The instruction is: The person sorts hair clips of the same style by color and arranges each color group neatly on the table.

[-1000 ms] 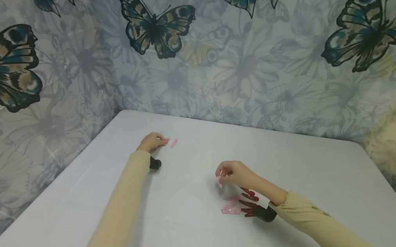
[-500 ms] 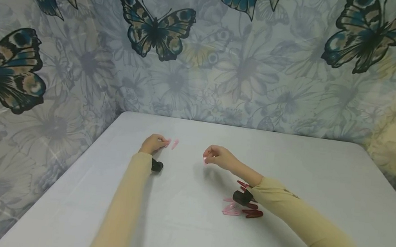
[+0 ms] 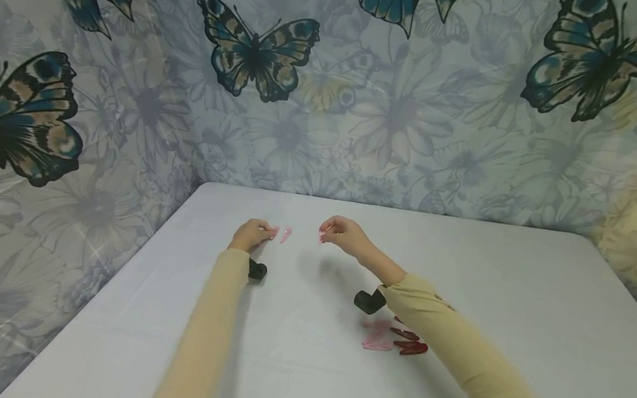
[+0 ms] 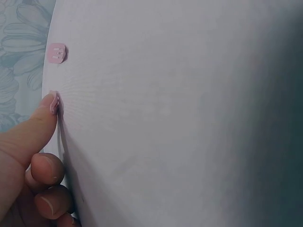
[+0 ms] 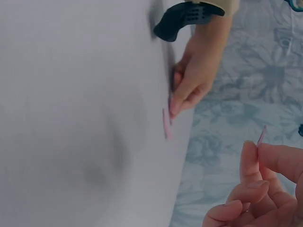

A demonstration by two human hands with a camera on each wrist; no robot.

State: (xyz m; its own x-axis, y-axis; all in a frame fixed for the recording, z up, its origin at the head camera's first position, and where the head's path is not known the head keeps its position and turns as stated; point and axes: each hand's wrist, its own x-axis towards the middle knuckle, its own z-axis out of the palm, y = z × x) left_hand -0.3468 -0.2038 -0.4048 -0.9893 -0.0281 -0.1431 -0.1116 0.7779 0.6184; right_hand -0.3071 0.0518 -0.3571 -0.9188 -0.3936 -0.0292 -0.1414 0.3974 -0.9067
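At the far left of the table, my left hand (image 3: 249, 235) pinches a pink snap hair clip (image 4: 54, 102) low at the white surface. A second pink hair clip (image 3: 285, 235) lies just to its right, apart from the fingers; the right wrist view shows this clip (image 5: 166, 124) beside the left hand. Raised above the table, my right hand (image 3: 346, 236) holds another thin pink hair clip (image 5: 262, 135) between thumb and forefinger. Closer to the front lie several pink hair clips (image 3: 377, 344) and dark red hair clips (image 3: 413, 348), partly hidden by the right forearm.
The white table (image 3: 292, 374) meets a patterned butterfly cloth (image 3: 391, 142) at its back and left edges. A black wrist camera (image 3: 369, 302) hangs under the right sleeve, near the front clips. Another black wrist camera (image 3: 258, 271) is on the left wrist.
My right hand has carried its pink clip away from the front clips, leftward and farther back, toward the left hand. The left hand stays on its clip; the view has shifted slightly.
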